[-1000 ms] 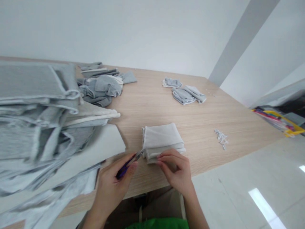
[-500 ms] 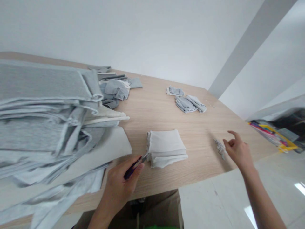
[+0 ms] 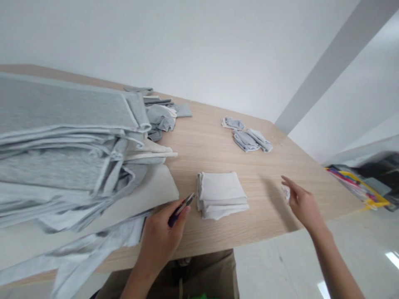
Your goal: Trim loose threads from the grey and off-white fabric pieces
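My left hand (image 3: 163, 232) is closed around dark-handled thread snips (image 3: 180, 210), whose metal tips point up and to the right. Just right of those tips lies a small stack of folded whitish-grey fabric (image 3: 222, 187), flat on the table. Out to the right, my right hand (image 3: 307, 209) hovers over the table with its fingers stretched out, and I see nothing held in it. Beside and partly behind its fingers is a little heap of thread scraps (image 3: 286, 193), mostly hidden by the hand.
A tall pile of grey fabric pieces (image 3: 68, 108) fills the left of the wooden table (image 3: 199, 143). Crumpled grey cloths (image 3: 160, 118) lie behind it. Several small folded grey pieces (image 3: 246, 140) sit toward the back. A yellow-edged tray (image 3: 378, 201) is at the far right.
My right hand has shifted left and its curled fingers have straightened, covering more of the scraps. The snips' tips have moved away from the edge of the folded stack. The view has turned slightly.
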### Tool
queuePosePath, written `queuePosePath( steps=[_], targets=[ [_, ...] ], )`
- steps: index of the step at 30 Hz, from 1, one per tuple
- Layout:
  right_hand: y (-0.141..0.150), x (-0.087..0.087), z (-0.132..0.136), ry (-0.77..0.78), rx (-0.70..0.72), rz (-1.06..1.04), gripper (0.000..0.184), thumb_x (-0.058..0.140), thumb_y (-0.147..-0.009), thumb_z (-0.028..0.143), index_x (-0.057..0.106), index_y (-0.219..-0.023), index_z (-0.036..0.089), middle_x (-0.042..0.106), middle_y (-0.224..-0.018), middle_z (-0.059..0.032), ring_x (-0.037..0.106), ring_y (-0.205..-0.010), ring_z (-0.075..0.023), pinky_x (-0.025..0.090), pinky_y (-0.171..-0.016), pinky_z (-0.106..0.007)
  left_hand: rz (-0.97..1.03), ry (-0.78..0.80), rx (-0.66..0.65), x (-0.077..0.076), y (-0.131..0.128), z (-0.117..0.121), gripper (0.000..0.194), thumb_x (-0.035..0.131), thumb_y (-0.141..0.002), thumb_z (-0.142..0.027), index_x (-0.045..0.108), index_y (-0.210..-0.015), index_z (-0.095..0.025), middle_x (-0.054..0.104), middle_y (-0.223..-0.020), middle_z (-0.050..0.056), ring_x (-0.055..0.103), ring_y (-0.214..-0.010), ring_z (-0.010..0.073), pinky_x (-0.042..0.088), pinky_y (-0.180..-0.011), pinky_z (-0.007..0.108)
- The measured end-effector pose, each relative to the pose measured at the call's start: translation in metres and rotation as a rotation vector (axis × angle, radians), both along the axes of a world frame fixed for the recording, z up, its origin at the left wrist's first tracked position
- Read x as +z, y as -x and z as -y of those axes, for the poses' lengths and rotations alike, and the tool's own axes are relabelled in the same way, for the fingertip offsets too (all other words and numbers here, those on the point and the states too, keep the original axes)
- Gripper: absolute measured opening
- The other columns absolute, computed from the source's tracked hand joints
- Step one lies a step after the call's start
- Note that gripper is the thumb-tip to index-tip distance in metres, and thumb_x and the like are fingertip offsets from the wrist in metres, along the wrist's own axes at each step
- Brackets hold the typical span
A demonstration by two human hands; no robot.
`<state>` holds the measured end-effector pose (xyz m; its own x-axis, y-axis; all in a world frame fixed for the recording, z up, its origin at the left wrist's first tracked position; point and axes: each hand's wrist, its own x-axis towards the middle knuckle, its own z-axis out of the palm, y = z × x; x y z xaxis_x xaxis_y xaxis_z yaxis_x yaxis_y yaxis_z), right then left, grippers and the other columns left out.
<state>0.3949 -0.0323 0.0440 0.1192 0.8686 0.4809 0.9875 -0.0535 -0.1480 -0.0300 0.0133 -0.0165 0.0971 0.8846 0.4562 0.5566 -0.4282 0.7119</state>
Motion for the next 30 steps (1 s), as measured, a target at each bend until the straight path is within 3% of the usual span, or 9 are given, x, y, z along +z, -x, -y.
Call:
queuePosePath(
  steps=[3, 8, 13, 17, 21, 25, 30],
  targets=[
    [0.045, 0.003, -0.008, -0.080, 0.232, -0.070, 0.042, 0.045, -0.094, 0.022, 0.059, -0.134, 0.023, 0.062, -0.136, -0.0123, 0.061, -0.122, -0.0267, 0.051, -0.101, -0.046, 0.003, 0.004, 0.001, 0.001, -0.001, 0.000, 0.030, 0.058, -0.091, -0.045, 0.073, -0.107, -0.023, 0.079, -0.097, 0.004, 0.074, -0.085, 0.0232, 0.059, -0.077, 0.034],
    [0.132, 0.008, -0.027, -0.049, 0.524, -0.298, 0.025, 0.062, -0.091, 0.025, 0.069, -0.114, 0.023, 0.072, -0.111, -0.0090, 0.067, -0.104, -0.0227, 0.056, -0.091, -0.039, 0.017, 0.028, 0.010, 0.000, -0.002, 0.000, 0.030, 0.059, -0.091, -0.044, 0.073, -0.106, -0.022, 0.078, -0.099, 0.005, 0.074, -0.089, 0.0243, 0.059, -0.080, 0.034],
    [0.186, 0.000, -0.065, 0.162, 0.775, -0.334, 0.025, 0.067, -0.087, 0.019, 0.071, -0.111, 0.022, 0.070, -0.112, -0.0090, 0.065, -0.105, -0.0214, 0.054, -0.095, -0.039, 0.048, 0.049, 0.008, -0.001, -0.002, 0.001, 0.029, 0.058, -0.093, -0.042, 0.071, -0.111, -0.023, 0.077, -0.104, 0.004, 0.073, -0.093, 0.0222, 0.058, -0.082, 0.032],
    [0.198, -0.006, -0.086, 0.299, 0.909, -0.213, 0.031, 0.067, -0.086, 0.016, 0.070, -0.117, 0.021, 0.067, -0.120, -0.0102, 0.062, -0.114, -0.0231, 0.051, -0.102, -0.039, 0.077, 0.065, 0.009, -0.001, -0.002, 0.002, 0.026, 0.058, -0.094, -0.039, 0.070, -0.112, -0.024, 0.077, -0.103, 0.001, 0.073, -0.092, 0.0180, 0.056, -0.082, 0.027],
    [0.197, -0.008, -0.088, 0.345, 0.934, -0.113, 0.033, 0.065, -0.086, 0.016, 0.069, -0.118, 0.020, 0.067, -0.123, -0.0095, 0.062, -0.114, -0.0236, 0.051, -0.102, -0.038, 0.096, 0.074, -0.004, 0.001, -0.002, 0.002, 0.025, 0.058, -0.094, -0.038, 0.070, -0.111, -0.024, 0.077, -0.103, 0.001, 0.072, -0.092, 0.0162, 0.054, -0.083, 0.024],
    [0.196, -0.016, -0.087, 0.275, 0.885, -0.055, 0.036, 0.054, -0.089, 0.009, 0.067, -0.122, 0.018, 0.070, -0.118, -0.0113, 0.065, -0.108, -0.0244, 0.055, -0.095, -0.039, 0.112, 0.089, -0.013, 0.002, -0.002, 0.002, 0.025, 0.058, -0.094, -0.037, 0.070, -0.111, -0.023, 0.076, -0.103, 0.002, 0.071, -0.093, 0.0165, 0.053, -0.085, 0.025],
    [0.193, -0.032, -0.089, 0.164, 0.809, -0.271, 0.030, 0.055, -0.093, 0.016, 0.068, -0.120, 0.020, 0.075, -0.104, -0.0077, 0.070, -0.094, -0.0207, 0.057, -0.086, -0.035, 0.130, 0.133, -0.032, 0.003, -0.002, 0.003, 0.024, 0.057, -0.094, -0.037, 0.069, -0.111, -0.026, 0.076, -0.105, 0.001, 0.071, -0.094, 0.0159, 0.052, -0.084, 0.024]
  ],
)
